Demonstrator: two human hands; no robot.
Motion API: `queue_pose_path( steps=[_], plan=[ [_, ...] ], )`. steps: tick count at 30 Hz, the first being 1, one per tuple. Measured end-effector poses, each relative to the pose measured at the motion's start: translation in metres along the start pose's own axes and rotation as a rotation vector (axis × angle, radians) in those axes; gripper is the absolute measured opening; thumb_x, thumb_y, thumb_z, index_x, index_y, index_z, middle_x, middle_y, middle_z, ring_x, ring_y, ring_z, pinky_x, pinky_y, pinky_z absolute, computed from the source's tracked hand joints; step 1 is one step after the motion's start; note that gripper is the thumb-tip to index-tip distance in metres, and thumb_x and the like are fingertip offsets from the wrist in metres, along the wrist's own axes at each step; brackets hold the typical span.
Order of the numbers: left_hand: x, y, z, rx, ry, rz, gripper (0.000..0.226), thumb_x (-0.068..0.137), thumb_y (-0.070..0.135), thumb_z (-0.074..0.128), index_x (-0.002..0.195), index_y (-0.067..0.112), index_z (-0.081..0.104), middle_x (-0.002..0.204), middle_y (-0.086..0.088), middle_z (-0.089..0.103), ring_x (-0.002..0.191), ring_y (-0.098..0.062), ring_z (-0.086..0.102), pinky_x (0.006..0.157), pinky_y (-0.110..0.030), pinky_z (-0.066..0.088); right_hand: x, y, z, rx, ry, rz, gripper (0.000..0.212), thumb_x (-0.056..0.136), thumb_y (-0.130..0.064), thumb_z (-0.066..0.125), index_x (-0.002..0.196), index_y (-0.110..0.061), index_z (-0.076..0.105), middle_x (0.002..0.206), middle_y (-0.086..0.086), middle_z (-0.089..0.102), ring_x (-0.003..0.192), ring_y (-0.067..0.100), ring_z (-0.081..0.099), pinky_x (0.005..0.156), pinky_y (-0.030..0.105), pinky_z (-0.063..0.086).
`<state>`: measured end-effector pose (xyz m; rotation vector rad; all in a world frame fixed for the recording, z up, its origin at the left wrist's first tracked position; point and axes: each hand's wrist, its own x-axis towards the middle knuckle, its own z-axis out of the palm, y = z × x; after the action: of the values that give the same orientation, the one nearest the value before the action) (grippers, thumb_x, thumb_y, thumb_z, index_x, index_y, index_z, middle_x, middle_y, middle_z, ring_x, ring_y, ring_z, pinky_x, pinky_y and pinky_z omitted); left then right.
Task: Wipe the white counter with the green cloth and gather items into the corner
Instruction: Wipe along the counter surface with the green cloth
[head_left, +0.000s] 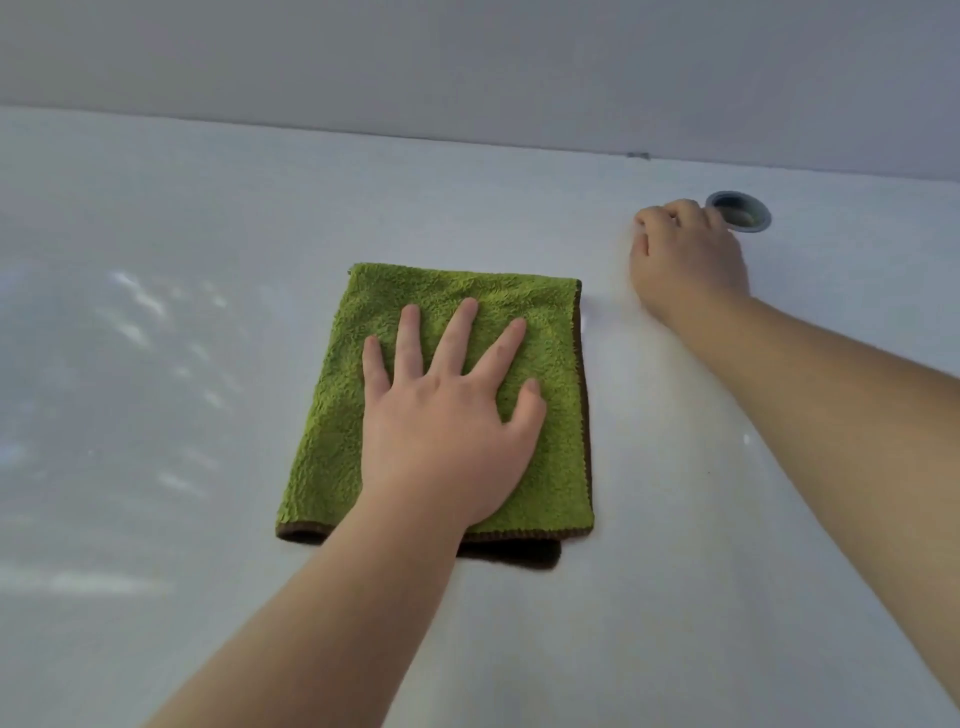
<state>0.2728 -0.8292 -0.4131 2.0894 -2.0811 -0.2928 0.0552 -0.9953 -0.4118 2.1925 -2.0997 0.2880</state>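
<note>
A folded green cloth (337, 415) with a brown hem lies flat on the white counter (156, 364). My left hand (447, 415) presses down on it with fingers spread and straight. Further back and to the right, my right hand (685, 254) rests on the counter with its fingers curled under, knuckles up. I cannot see anything held inside it. Its fingertips lie right beside a round grey ring (748, 213) set in the counter.
The grey ring looks like a cable hole with something tan inside it. A pale wall (467, 62) runs along the counter's back edge, with a small dark mark (638, 155) at the joint. Light patches reflect on the counter's left part.
</note>
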Motion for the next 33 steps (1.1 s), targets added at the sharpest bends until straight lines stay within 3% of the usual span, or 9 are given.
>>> queue_pose_path(
  steps=[6, 10, 14, 18, 23, 26, 28, 30, 33],
  plan=[
    [-0.082, -0.009, -0.001, -0.023, 0.054, -0.038, 0.059, 0.091, 0.072, 0.011, 0.149, 0.065, -0.001, 0.166, 0.02, 0.0, 0.154, -0.023, -0.013, 0.122, -0.054, -0.007, -0.004, -0.001, -0.004, 0.048, -0.038, 0.036, 0.036, 0.1, -0.025, 0.03, 0.126, -0.015, 0.052, 0.137, 0.009, 0.046, 0.126, 0.032, 0.037, 0.097, 0.042, 0.035],
    [-0.099, -0.004, -0.011, 0.003, 0.003, -0.054, 0.059, 0.087, 0.066, 0.035, 0.145, 0.059, 0.036, 0.161, 0.015, 0.03, 0.152, -0.031, 0.02, 0.117, -0.059, 0.014, -0.009, -0.004, -0.007, 0.06, -0.042, 0.026, 0.034, 0.101, -0.023, 0.029, 0.123, -0.013, 0.052, 0.133, 0.008, 0.049, 0.121, 0.03, 0.041, 0.094, 0.041, 0.038],
    [-0.089, -0.001, -0.015, -0.003, 0.036, -0.076, 0.064, 0.071, 0.064, 0.046, 0.132, 0.052, 0.059, 0.15, 0.009, 0.05, 0.139, -0.04, 0.042, 0.108, -0.068, 0.033, -0.009, -0.004, -0.006, 0.068, -0.043, 0.026, 0.031, 0.101, -0.023, 0.029, 0.12, -0.014, 0.052, 0.129, 0.006, 0.05, 0.119, 0.028, 0.041, 0.095, 0.04, 0.039],
    [-0.079, -0.002, -0.013, 0.006, 0.072, -0.076, 0.067, 0.063, 0.064, 0.048, 0.126, 0.05, 0.064, 0.145, 0.006, 0.055, 0.134, -0.043, 0.047, 0.106, -0.065, 0.031, -0.009, -0.003, -0.005, 0.064, -0.058, 0.04, 0.031, 0.101, -0.023, 0.03, 0.123, -0.015, 0.051, 0.134, 0.005, 0.048, 0.124, 0.026, 0.04, 0.096, 0.037, 0.036],
    [-0.056, -0.008, -0.018, -0.022, 0.026, -0.067, 0.066, 0.067, 0.065, 0.047, 0.129, 0.051, 0.062, 0.147, 0.007, 0.053, 0.136, -0.042, 0.046, 0.109, -0.062, 0.028, -0.015, -0.03, -0.014, 0.142, -0.042, -0.006, 0.046, 0.101, -0.025, 0.035, 0.146, -0.017, 0.034, 0.158, 0.004, 0.024, 0.144, 0.022, 0.02, 0.116, 0.036, 0.021],
    [-0.032, -0.014, -0.021, -0.064, -0.025, -0.086, 0.061, 0.074, 0.067, 0.042, 0.134, 0.059, 0.052, 0.154, 0.012, 0.044, 0.144, -0.037, 0.037, 0.114, -0.063, 0.025, -0.027, -0.071, -0.014, 0.25, -0.015, -0.106, 0.047, 0.1, -0.026, 0.038, 0.146, -0.017, 0.037, 0.158, 0.003, 0.025, 0.144, 0.02, 0.021, 0.116, 0.033, 0.019],
    [-0.012, -0.023, -0.02, -0.051, -0.028, -0.092, 0.058, 0.082, 0.071, 0.023, 0.14, 0.074, 0.021, 0.164, 0.021, 0.015, 0.154, -0.03, 0.008, 0.121, -0.059, 0.007, -0.028, -0.092, -0.009, 0.3, 0.006, -0.122, 0.045, 0.101, -0.025, 0.038, 0.145, -0.018, 0.04, 0.157, 0.001, 0.029, 0.143, 0.019, 0.024, 0.114, 0.032, 0.022],
    [0.008, -0.034, -0.016, -0.045, 0.018, -0.089, 0.056, 0.083, 0.073, 0.002, 0.136, 0.076, -0.014, 0.163, 0.025, -0.015, 0.152, -0.024, -0.021, 0.119, -0.054, -0.014, -0.024, -0.101, -0.005, 0.355, -0.005, -0.085, 0.044, 0.101, -0.022, 0.037, 0.145, -0.02, 0.042, 0.156, -0.002, 0.031, 0.143, 0.016, 0.025, 0.114, 0.031, 0.023],
    [0.036, -0.047, -0.016, -0.051, 0.017, -0.089, 0.055, 0.085, 0.069, -0.005, 0.137, 0.07, -0.023, 0.162, 0.024, -0.021, 0.148, -0.023, -0.03, 0.116, -0.053, -0.021, -0.023, -0.099, 0.002, 0.358, -0.053, -0.015, 0.044, 0.101, -0.019, 0.037, 0.144, -0.019, 0.043, 0.156, -0.003, 0.033, 0.143, 0.013, 0.025, 0.115, 0.028, 0.021]
  ],
)
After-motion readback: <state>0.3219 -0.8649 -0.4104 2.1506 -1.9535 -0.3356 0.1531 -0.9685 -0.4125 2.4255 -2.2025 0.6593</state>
